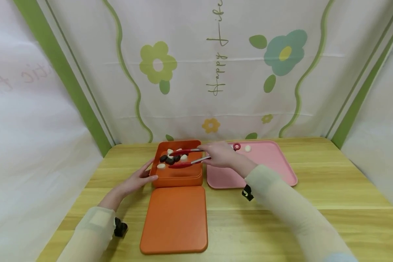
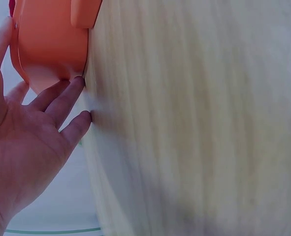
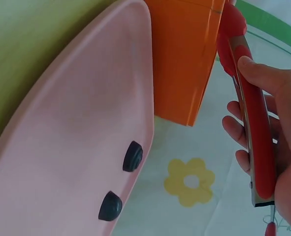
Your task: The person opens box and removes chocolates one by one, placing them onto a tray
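My right hand (image 1: pixel 221 154) grips red-handled metal tongs (image 3: pixel 253 123), the thumb along one arm and the fingers round the other. The tongs' red tips (image 1: pixel 180 165) stand spread over an orange box (image 1: pixel 177 182). Inside the box lie several black pieces (image 1: pixel 169 161) and white pieces (image 1: pixel 161 166), some behind the tongs. My left hand (image 1: pixel 135 182) rests against the box's left side. In the left wrist view its fingers (image 2: pixel 64 101) are spread and nearly straight, with fingertips at the box's corner.
A pink tray (image 1: pixel 249 178) stands right of the box, with a white piece (image 1: pixel 247 148) near its back edge. Two dark pieces (image 3: pixel 133 156) show on it in the right wrist view. The orange lid (image 1: pixel 175 222) lies in front of the box. A printed curtain (image 1: pixel 190 102) hangs behind.
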### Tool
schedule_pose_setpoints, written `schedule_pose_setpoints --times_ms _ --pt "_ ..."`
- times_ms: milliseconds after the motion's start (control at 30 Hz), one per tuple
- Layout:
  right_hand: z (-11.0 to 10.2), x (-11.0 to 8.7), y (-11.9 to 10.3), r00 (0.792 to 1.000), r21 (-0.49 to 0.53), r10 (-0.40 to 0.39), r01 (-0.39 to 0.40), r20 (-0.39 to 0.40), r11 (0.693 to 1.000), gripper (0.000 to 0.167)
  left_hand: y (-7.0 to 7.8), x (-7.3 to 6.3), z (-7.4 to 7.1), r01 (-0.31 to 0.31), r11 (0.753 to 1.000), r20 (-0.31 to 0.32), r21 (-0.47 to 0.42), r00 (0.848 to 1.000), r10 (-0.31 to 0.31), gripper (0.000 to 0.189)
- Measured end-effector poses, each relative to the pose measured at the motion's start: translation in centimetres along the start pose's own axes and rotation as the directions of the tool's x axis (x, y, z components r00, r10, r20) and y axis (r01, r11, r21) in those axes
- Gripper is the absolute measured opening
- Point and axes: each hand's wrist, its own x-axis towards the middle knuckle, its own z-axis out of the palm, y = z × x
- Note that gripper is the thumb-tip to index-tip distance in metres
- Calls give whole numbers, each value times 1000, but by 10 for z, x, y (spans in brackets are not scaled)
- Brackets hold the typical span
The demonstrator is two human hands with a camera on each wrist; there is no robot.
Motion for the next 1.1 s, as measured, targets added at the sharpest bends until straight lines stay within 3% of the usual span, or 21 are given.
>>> schedule_pose_setpoints --times_ms 200,400,667,1100 --pt "8 15 -11 997 34 7 -10 81 999 56 2 0 0 7 1000 -11 26 1000 -7 80" --pt "12 24 -24 988 -12 24 -22 151 1000 58 2 2 1 -2 1000 2 9 1000 2 82" --pt "23 35 -35 987 -105 34 -18 158 994 58 2 -1 0 -7 1000 -4 -3 1000 7 81" --pt "21 37 -41 988 -121 43 -25 149 992 53 1 -1 0 -11 1000 -1 16 1000 11 81"
